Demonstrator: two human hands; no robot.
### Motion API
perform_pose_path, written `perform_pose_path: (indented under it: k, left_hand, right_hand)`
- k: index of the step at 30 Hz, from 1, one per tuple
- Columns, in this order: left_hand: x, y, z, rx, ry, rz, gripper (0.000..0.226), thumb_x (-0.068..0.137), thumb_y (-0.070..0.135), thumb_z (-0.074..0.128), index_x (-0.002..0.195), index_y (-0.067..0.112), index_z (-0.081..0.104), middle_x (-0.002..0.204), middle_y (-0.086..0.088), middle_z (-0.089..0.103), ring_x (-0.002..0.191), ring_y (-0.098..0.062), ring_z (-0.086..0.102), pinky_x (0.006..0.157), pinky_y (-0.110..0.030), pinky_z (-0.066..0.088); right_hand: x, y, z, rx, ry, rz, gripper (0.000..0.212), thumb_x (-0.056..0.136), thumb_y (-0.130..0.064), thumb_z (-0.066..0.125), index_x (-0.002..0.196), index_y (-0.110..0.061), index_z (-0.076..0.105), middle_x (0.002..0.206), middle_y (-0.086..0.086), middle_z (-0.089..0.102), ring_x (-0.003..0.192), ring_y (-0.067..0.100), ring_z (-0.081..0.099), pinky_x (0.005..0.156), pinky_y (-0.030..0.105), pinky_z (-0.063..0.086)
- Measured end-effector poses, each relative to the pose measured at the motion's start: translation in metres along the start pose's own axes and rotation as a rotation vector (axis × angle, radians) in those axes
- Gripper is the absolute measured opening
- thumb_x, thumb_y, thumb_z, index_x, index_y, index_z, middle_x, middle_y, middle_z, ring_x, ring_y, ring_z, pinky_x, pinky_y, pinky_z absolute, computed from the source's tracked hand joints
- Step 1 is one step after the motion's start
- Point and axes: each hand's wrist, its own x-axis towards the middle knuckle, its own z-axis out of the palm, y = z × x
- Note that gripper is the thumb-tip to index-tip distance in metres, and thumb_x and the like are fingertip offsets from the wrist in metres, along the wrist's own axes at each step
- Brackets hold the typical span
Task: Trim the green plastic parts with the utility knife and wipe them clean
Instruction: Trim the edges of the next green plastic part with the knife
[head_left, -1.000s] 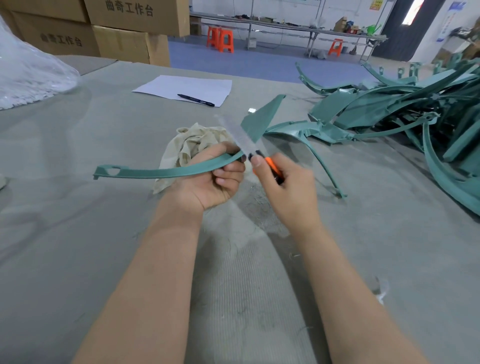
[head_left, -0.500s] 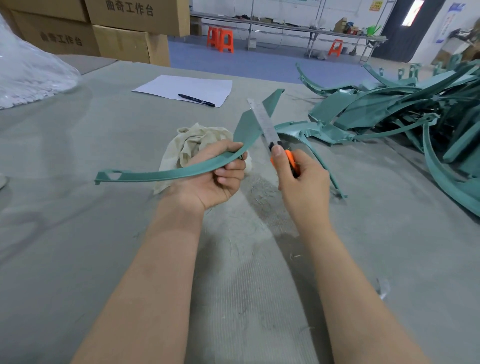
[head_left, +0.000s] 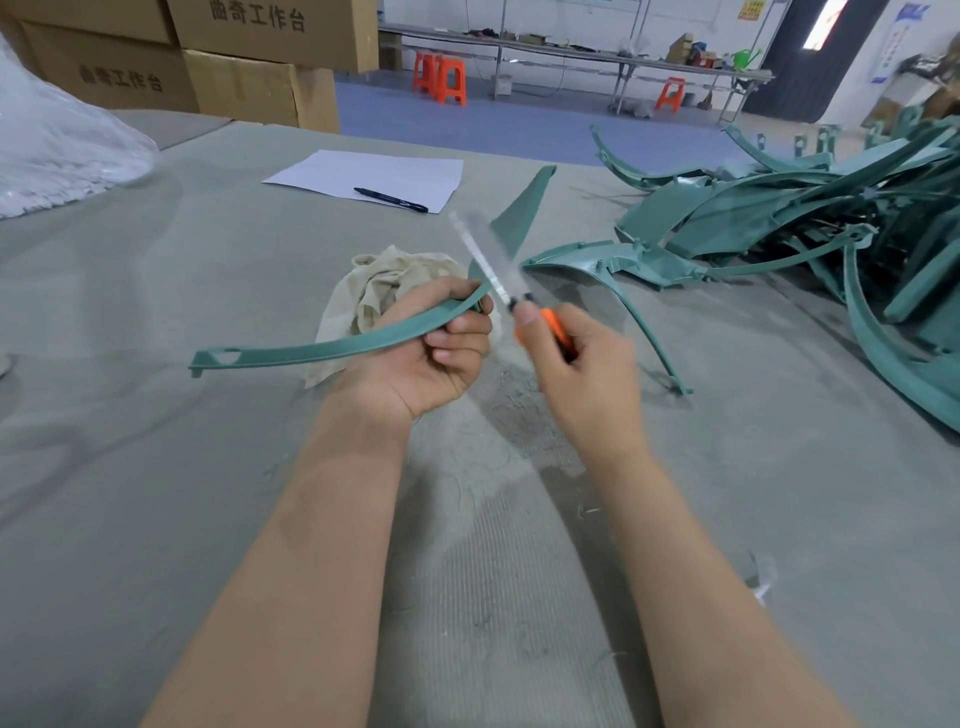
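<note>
The left hand (head_left: 436, 358) curls its fingers round the long curved green plastic part (head_left: 332, 349) above the bench (head_left: 156, 467), seemingly light, springy, best gripped near the cut, while the right hand (head_left: 582, 364) pinches the utility knife (head_left: 519, 296).

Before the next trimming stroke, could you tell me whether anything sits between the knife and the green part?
Nothing visible does. The left hand grips the curved green part, the right hand holds the utility knife, and its blurred blade overlaps the part's wide end. The rag sits behind the left hand, clear of both.
</note>
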Motion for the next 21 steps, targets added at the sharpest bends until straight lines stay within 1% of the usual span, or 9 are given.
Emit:
perform_pose_path:
  k: [1,4,6,9,13,15,17,19,21]
  left_hand:
    - [0.001,-0.001,-0.001,-0.041,0.018,0.01,0.01,0.073,0.018,0.049,0.067,0.01,0.046,0.036,0.006,0.035,0.022,-0.003,0.03,0.025,-0.009,0.021]
    - [0.001,-0.001,-0.004,-0.103,0.058,0.04,0.011,0.073,0.019,0.049,0.073,0.009,0.046,0.035,0.006,0.035,0.021,-0.004,0.031,0.025,-0.009,0.022]
    - [0.001,0.0,-0.003,-0.073,0.061,0.043,0.012,0.073,0.019,0.049,0.07,0.007,0.048,0.035,0.005,0.035,0.021,-0.004,0.03,0.025,-0.009,0.021]
    - [0.0,0.0,0.001,-0.02,0.03,0.013,0.015,0.074,0.019,0.049,0.063,0.009,0.05,0.036,0.006,0.033,0.022,-0.003,0.027,0.026,-0.009,0.019]
    - [0.0,-0.001,0.002,0.015,0.003,0.008,0.01,0.075,0.019,0.051,0.071,0.012,0.045,0.038,0.007,0.034,0.024,-0.003,0.028,0.027,-0.009,0.019]
    - [-0.001,0.0,0.002,0.015,0.001,0.011,0.01,0.075,0.019,0.051,0.071,0.012,0.045,0.038,0.007,0.034,0.024,-0.003,0.028,0.027,-0.009,0.019]
    - [-0.002,0.001,0.002,0.005,0.001,0.016,0.01,0.075,0.019,0.051,0.071,0.012,0.045,0.038,0.007,0.034,0.024,-0.003,0.028,0.027,-0.009,0.02]
    - [-0.001,0.001,0.001,-0.012,0.007,0.027,0.011,0.078,0.018,0.049,0.07,0.012,0.044,0.038,0.006,0.034,0.024,-0.003,0.028,0.026,-0.01,0.021]
    - [0.001,0.0,-0.001,-0.059,0.028,0.045,0.019,0.086,0.017,0.044,0.068,0.011,0.044,0.037,0.006,0.035,0.023,-0.004,0.028,0.025,-0.01,0.022]
  right_hand:
    - [-0.003,-0.002,0.004,-0.024,-0.039,-0.03,0.053,0.081,-0.066,0.044,0.061,-0.017,0.049,0.046,-0.005,0.039,0.046,0.012,0.037,0.049,0.032,0.032]
    - [-0.008,-0.006,0.013,-0.033,-0.126,-0.076,0.048,0.081,-0.065,0.046,0.058,-0.024,0.043,0.045,-0.01,0.038,0.045,0.01,0.036,0.048,0.024,0.027]
    - [-0.008,-0.006,0.012,-0.011,-0.126,-0.071,0.046,0.082,-0.065,0.046,0.057,-0.026,0.041,0.046,-0.011,0.039,0.045,0.009,0.036,0.047,0.022,0.026]
    - [-0.003,-0.002,0.007,0.002,-0.03,-0.014,0.052,0.08,-0.068,0.043,0.061,-0.02,0.048,0.045,-0.007,0.041,0.046,0.009,0.038,0.047,0.028,0.031]
    - [0.001,0.004,0.003,-0.002,0.054,0.049,0.063,0.082,-0.068,0.043,0.07,-0.007,0.053,0.05,-0.006,0.039,0.049,0.012,0.038,0.051,0.034,0.035]
    - [0.0,0.005,0.004,-0.015,0.051,0.04,0.058,0.085,-0.065,0.045,0.065,-0.01,0.048,0.047,-0.008,0.035,0.047,0.01,0.034,0.048,0.029,0.029]
    - [-0.002,0.003,0.004,-0.023,0.038,0.022,0.051,0.088,-0.061,0.048,0.058,-0.021,0.038,0.045,-0.009,0.035,0.045,0.01,0.033,0.047,0.021,0.023]
    - [-0.003,0.002,0.005,-0.029,0.016,0.002,0.049,0.089,-0.058,0.05,0.056,-0.026,0.033,0.045,-0.011,0.037,0.045,0.009,0.034,0.046,0.02,0.023]
    - [-0.005,0.0,0.008,-0.037,-0.035,-0.03,0.047,0.088,-0.059,0.051,0.056,-0.027,0.037,0.044,-0.01,0.039,0.045,0.009,0.035,0.048,0.022,0.025]
